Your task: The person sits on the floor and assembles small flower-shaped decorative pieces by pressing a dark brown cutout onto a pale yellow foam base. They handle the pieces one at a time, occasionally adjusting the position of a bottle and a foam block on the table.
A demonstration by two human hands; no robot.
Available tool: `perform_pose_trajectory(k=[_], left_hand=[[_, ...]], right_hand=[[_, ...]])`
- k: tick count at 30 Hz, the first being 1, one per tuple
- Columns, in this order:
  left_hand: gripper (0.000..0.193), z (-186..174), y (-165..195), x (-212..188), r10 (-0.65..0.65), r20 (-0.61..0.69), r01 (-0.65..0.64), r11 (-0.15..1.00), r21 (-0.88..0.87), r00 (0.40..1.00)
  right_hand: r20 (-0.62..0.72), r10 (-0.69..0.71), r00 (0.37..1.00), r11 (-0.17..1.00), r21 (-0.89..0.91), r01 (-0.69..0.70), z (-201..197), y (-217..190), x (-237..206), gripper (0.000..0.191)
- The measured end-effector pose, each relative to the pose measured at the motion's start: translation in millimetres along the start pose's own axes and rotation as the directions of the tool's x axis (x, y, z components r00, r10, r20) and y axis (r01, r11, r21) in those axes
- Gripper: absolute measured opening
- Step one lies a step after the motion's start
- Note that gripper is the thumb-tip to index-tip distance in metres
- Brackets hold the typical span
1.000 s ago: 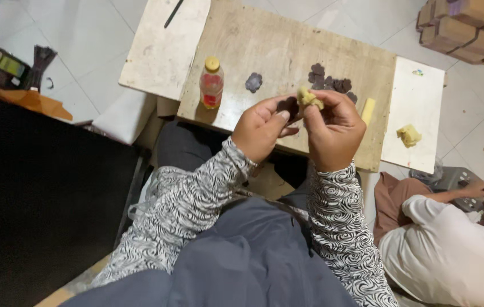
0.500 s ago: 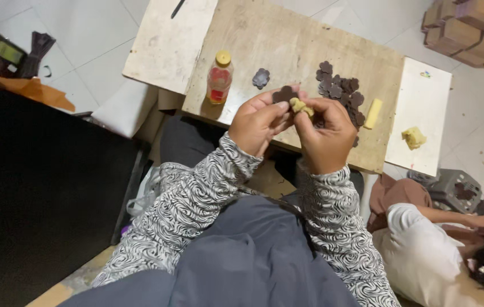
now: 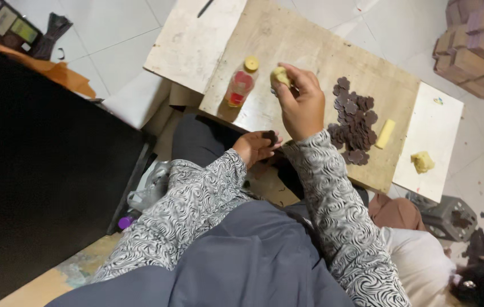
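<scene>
While the right hand [image 3: 303, 105] is raised over the wooden board [image 3: 287, 40], its fingers are curled closed round a small pale-yellow lump [image 3: 279, 74], which shows only at the fingertips. Too little of the lump is exposed to give its long axis; its visible end faces up the frame, toward the bottle [image 3: 240, 85]. Its surface looks soft and matt, like a sponge or wad. The left hand [image 3: 255, 147] sits lower, at the board's near edge above the lap, fingers pinched on a small dark brown piece [image 3: 270, 136] with a scalloped outline; this piece lies roughly flat between the fingertips. The two hands are apart, the lump above and the brown piece below. Just right of the right hand, a heap of like brown pieces [image 3: 354, 121] lies on the board, with a yellow bar [image 3: 385, 133] beside it, its long axis running up-frame and slightly right. A second yellow lump [image 3: 422, 161] rests on the white panel [image 3: 435, 122]. The bottle, clear with reddish liquid and a yellow cap, stands just left of the raised hand.
</scene>
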State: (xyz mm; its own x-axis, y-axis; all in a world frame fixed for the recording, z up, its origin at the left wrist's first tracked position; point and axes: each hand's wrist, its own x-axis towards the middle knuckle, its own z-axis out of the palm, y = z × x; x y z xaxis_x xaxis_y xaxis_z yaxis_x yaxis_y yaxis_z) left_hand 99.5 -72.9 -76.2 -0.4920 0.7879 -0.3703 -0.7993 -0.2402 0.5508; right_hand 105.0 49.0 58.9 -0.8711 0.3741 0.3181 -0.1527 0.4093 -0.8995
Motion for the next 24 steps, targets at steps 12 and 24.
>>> perform_pose_trajectory(k=[12,24], left_hand=[[0.041,-26,23,-19,-0.041,-0.012,0.042,0.991,0.126,0.999],[0.028,-34,12,-3,-0.15,0.011,0.15,0.988,0.035,0.989]], right_hand=[[-0.051,-0.273,0.961,0.933,-0.259,0.252,60,9,38,0.022],[0.039,-0.477,0.878,0.816,-0.351,0.459,58,25,14,0.029]])
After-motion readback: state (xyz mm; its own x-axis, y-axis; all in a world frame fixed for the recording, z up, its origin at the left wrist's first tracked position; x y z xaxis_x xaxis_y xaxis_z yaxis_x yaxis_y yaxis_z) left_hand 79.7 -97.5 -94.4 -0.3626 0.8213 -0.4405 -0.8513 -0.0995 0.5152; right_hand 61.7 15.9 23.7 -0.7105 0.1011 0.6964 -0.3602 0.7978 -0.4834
